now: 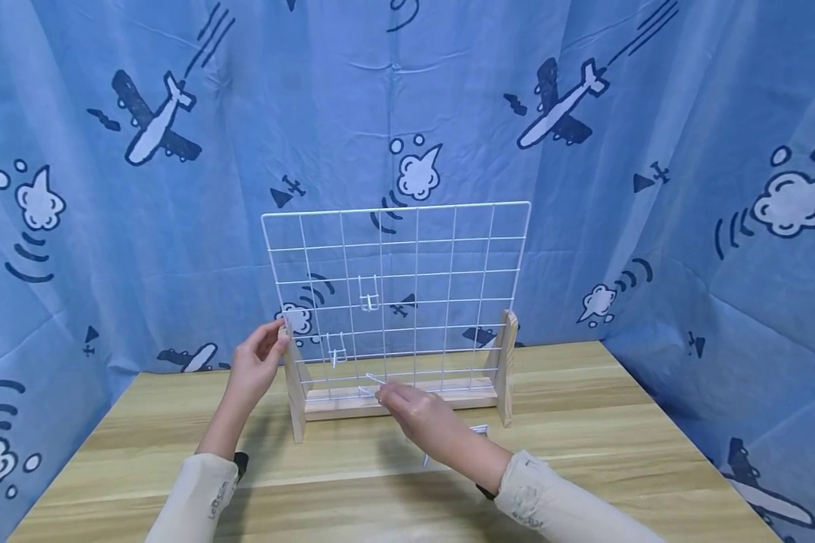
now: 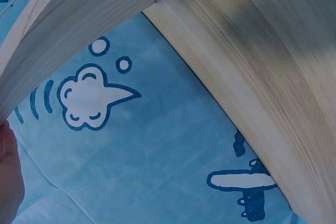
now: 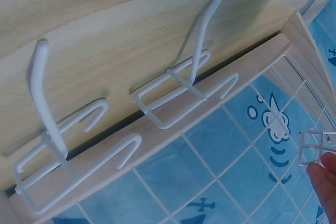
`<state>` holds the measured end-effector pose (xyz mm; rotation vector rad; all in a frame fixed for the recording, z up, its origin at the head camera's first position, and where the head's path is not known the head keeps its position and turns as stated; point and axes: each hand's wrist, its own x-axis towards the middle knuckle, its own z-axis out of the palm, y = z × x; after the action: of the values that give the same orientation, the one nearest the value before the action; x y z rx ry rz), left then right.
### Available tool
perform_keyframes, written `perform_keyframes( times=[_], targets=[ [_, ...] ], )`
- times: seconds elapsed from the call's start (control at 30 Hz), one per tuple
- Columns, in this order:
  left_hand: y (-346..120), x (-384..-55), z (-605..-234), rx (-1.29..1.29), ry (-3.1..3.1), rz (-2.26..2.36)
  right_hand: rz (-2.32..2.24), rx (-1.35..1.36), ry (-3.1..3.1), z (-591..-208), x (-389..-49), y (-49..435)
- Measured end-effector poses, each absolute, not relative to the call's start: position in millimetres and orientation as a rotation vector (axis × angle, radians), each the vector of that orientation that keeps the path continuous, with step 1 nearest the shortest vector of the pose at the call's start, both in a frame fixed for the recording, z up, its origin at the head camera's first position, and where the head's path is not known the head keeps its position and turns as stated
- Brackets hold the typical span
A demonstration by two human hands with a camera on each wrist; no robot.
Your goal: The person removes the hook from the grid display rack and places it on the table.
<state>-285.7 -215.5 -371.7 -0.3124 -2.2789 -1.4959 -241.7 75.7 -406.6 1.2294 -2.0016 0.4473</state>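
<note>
A white wire grid panel [image 1: 435,286] stands upright in a wooden stand [image 1: 401,407]. At the top of the stand's left post [image 1: 294,392], my left hand [image 1: 256,366] pinches the wood between thumb and fingers; only the hand's edge shows in the left wrist view. My right hand [image 1: 424,415] pinches a white wire hook [image 3: 311,147], its prongs toward the lower part of the grid. Two similar hooks hang on the grid, an upper hook [image 1: 370,302] and a lower hook [image 1: 335,354] to its left.
Two more white hooks lie on the wooden table [image 1: 584,452] in front of the stand, a near hook [image 3: 50,140] and another hook [image 3: 178,90]; my right forearm partly covers them in the head view. Behind is a blue curtain [image 1: 353,98] with printed planes.
</note>
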Motion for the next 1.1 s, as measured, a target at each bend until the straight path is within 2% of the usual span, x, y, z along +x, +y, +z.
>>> perform_keyframes(
  times=[1.1],
  targets=[
    [-215.4,-286.1,-370.6,-0.276,-2.303,-1.478,0.089,1.310,-2.119,-416.2,-238.8,76.0]
  ],
)
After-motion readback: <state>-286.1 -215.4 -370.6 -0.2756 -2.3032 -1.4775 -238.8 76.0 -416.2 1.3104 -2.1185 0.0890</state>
